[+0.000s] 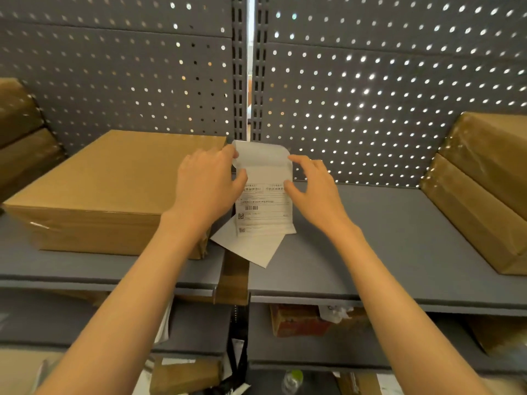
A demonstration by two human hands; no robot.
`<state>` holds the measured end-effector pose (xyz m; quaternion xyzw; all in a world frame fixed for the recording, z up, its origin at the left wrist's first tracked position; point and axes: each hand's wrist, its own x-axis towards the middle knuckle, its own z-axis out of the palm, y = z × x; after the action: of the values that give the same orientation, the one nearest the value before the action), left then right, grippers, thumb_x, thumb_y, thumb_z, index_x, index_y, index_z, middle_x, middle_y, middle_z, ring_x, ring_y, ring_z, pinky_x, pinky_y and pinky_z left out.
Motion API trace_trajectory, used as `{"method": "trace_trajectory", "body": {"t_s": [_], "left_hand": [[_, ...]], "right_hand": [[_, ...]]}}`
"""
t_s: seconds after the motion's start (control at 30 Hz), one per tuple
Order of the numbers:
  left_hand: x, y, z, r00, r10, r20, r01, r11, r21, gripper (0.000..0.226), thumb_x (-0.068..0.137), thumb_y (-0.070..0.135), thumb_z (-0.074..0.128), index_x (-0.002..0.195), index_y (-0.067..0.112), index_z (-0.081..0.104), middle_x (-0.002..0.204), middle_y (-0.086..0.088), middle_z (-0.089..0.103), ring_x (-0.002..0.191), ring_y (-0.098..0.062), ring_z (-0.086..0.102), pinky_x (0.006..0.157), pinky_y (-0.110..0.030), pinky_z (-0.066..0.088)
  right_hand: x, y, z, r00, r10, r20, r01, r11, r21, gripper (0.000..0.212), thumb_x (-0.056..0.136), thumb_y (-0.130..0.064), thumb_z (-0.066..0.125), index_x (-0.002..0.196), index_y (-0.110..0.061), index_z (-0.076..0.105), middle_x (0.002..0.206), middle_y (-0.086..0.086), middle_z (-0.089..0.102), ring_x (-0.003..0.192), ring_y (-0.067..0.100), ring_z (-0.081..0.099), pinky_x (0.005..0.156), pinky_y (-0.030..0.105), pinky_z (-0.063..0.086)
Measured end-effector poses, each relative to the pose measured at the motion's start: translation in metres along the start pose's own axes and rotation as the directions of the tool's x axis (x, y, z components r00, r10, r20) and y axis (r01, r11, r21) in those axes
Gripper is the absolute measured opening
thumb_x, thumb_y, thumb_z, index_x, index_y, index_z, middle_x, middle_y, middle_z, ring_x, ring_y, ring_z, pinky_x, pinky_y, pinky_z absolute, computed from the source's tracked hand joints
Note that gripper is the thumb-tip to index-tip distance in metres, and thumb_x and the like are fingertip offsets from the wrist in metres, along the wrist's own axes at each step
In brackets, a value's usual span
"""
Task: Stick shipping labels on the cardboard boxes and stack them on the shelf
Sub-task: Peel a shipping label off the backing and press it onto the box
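Observation:
A white shipping label (263, 206) with a barcode and printed text lies on the grey shelf (370, 252), its top end curled back. My left hand (208, 183) pinches the label's upper left edge, thumb at its side. My right hand (316, 186) holds the label's right edge between thumb and fingers. A blank white sheet (253, 249) lies under the label, turned at an angle. A large flat cardboard box (108, 189) sits on the shelf just left of my left hand, its top bare.
Stacked taped cardboard boxes (484, 189) lean at the right end of the shelf, and more boxes (20, 138) stand at the far left. A grey pegboard (370, 95) backs the shelf. Lower shelves hold a red box (296, 320) and other parcels.

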<state>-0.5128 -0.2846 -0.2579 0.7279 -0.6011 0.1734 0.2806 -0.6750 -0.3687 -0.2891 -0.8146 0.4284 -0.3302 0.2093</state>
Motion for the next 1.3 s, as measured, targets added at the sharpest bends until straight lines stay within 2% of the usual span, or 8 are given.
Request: {"method": "trace_trajectory", "body": {"t_s": [0.17,0.3,0.43,0.57,0.7,0.83,1.03,1.3], "left_hand": [[0.005,-0.004,0.008,0.996,0.001,0.093,-0.002,1.000,0.020,0.044,0.092,0.038,0.051,0.129,0.014,0.046,0.098,-0.006,0.069,0.084,-0.027,0.062,0.073,-0.041,0.052],[0.008,-0.005,0.010,0.993,0.014,0.118,-0.011,1.000,-0.021,0.044,0.092,0.037,0.051,0.129,0.015,0.047,0.100,-0.005,0.069,0.089,-0.026,0.062,0.081,-0.039,0.048],[0.011,-0.005,0.005,0.989,0.023,0.144,-0.008,0.994,-0.105,0.042,0.092,0.034,0.053,0.129,0.016,0.049,0.110,-0.002,0.067,0.092,-0.023,0.062,0.078,-0.039,0.051],[0.015,-0.008,0.000,0.995,-0.013,0.095,0.037,0.967,-0.251,0.035,0.090,0.028,0.058,0.123,0.019,0.055,0.111,0.002,0.064,0.094,-0.013,0.059,0.079,-0.029,0.047],[0.016,-0.007,-0.010,0.986,-0.135,0.096,0.166,0.801,-0.575,0.020,0.089,0.024,0.061,0.108,0.020,0.063,0.096,0.005,0.064,0.084,-0.005,0.059,0.068,-0.015,0.046],[0.018,-0.001,-0.024,0.955,-0.229,0.189,0.278,0.464,-0.841,0.008,0.088,0.014,0.063,0.095,0.014,0.067,0.083,-0.002,0.068,0.074,-0.009,0.065,0.069,-0.020,0.056],[0.024,0.001,-0.026,0.943,-0.245,0.224,0.309,0.405,-0.860,0.008,0.087,0.011,0.063,0.094,0.011,0.067,0.087,-0.007,0.070,0.071,-0.011,0.067,0.066,-0.018,0.056],[0.025,0.000,-0.022,0.948,-0.206,0.244,0.309,0.400,-0.863,0.012,0.087,0.013,0.063,0.098,0.008,0.067,0.094,-0.012,0.070,0.080,-0.020,0.069,0.068,-0.021,0.057]], "right_hand": [[0.006,0.004,0.003,0.998,0.044,0.055,-0.054,0.978,0.203,0.045,0.088,-0.008,0.056,0.131,-0.017,0.049,0.115,0.002,0.056,0.107,0.014,0.052,0.097,0.029,0.042],[0.007,0.007,0.003,0.999,0.047,0.019,-0.050,0.969,0.244,0.045,0.085,-0.001,0.057,0.127,-0.015,0.054,0.115,0.003,0.061,0.101,0.010,0.056,0.085,0.012,0.043],[0.007,0.005,-0.001,0.999,0.039,-0.029,-0.029,0.962,0.272,0.045,0.080,0.002,0.062,0.122,-0.014,0.058,0.108,0.003,0.064,0.096,0.010,0.059,0.084,0.014,0.047],[0.006,-0.003,-0.011,0.994,0.029,-0.107,0.008,0.946,0.325,0.040,0.079,-0.004,0.069,0.118,-0.014,0.062,0.100,-0.003,0.064,0.085,0.007,0.059,0.076,0.009,0.047],[0.003,-0.013,-0.020,0.986,0.015,-0.166,0.050,0.923,0.381,0.033,0.080,-0.008,0.070,0.112,-0.015,0.064,0.091,-0.011,0.062,0.075,0.001,0.057,0.071,0.013,0.046],[0.000,-0.023,-0.029,0.980,-0.021,-0.200,0.098,0.917,0.386,0.029,0.081,-0.008,0.069,0.108,-0.018,0.064,0.090,-0.012,0.063,0.075,0.000,0.057,0.071,0.013,0.047],[-0.004,-0.031,-0.029,0.951,-0.065,-0.302,0.103,0.988,0.114,0.032,0.084,-0.019,0.066,0.114,-0.025,0.061,0.116,-0.006,0.048,0.110,0.011,0.045,0.081,-0.001,0.031],[-0.003,-0.054,-0.018,0.915,-0.317,-0.247,0.293,0.947,-0.132,0.026,0.086,-0.019,0.063,0.112,-0.020,0.068,0.117,0.001,0.058,0.113,0.022,0.046,0.098,0.038,0.037]]}}
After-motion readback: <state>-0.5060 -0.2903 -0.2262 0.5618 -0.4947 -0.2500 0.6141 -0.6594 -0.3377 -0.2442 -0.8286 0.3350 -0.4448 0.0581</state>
